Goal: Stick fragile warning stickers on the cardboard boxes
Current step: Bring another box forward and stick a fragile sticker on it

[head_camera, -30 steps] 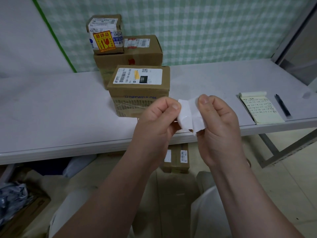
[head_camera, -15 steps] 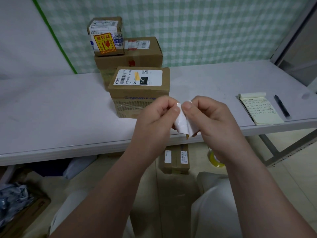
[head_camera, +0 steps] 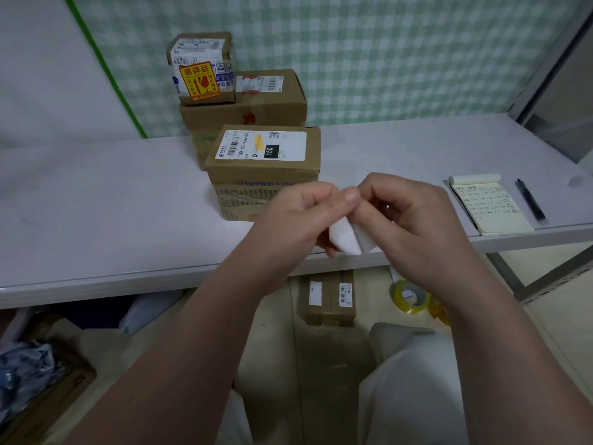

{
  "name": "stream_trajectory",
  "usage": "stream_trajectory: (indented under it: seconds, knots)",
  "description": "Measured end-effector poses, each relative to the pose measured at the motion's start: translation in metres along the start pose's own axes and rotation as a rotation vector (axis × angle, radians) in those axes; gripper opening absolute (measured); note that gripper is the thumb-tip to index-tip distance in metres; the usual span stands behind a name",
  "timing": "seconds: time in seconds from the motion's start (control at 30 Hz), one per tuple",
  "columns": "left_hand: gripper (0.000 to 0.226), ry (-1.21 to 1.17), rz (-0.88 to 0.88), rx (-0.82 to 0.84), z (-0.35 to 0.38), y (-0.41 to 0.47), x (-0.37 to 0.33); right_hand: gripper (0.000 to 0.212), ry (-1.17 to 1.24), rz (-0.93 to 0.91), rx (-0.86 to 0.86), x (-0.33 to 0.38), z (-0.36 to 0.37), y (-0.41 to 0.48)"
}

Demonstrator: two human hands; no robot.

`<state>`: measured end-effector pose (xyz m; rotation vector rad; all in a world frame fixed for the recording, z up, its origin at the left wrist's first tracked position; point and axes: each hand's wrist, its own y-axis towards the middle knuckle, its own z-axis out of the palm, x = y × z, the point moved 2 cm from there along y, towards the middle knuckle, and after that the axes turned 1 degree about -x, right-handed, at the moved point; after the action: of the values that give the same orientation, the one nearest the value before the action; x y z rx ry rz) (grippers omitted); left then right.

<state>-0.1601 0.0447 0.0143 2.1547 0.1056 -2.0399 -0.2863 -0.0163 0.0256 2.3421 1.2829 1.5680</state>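
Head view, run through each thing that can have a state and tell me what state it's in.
White sticker sheet, bent, pinched between both hands.
Left hand, pinching the sheet.
Right hand, pinching the sheet.
Small top box, closed, fragile sticker on its front.
Front box, closed, no fragile sticker visible.
Notepad, open, top page flipped back.
Pen, lying flat beside the notepad.

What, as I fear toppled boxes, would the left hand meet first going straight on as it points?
Probably the right hand, which shares the white sticker sheet with the left hand; depth is unclear.
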Motion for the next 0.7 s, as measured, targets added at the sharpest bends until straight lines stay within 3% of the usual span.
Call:
stream_trajectory:
  seconds: [0.17,0.5,0.6,0.7]
  knots:
    - [0.023,-0.212,0.041,-0.030,0.004,0.001,0.005,0.026,0.179,0.084,-0.110,-0.004,0.005,-0.003]
    - [0.027,-0.367,0.123,-0.148,0.016,-0.004,0.015,0.025,0.678,0.360,-0.379,-0.010,0.024,-0.012]
    - [0.028,-0.326,0.123,-0.210,0.016,-0.006,0.018,0.026,0.854,0.468,-0.393,-0.011,0.030,-0.015]
    - [0.023,0.023,0.169,-0.304,0.010,-0.010,0.019,0.031,0.737,0.511,-0.316,-0.017,0.027,-0.015]
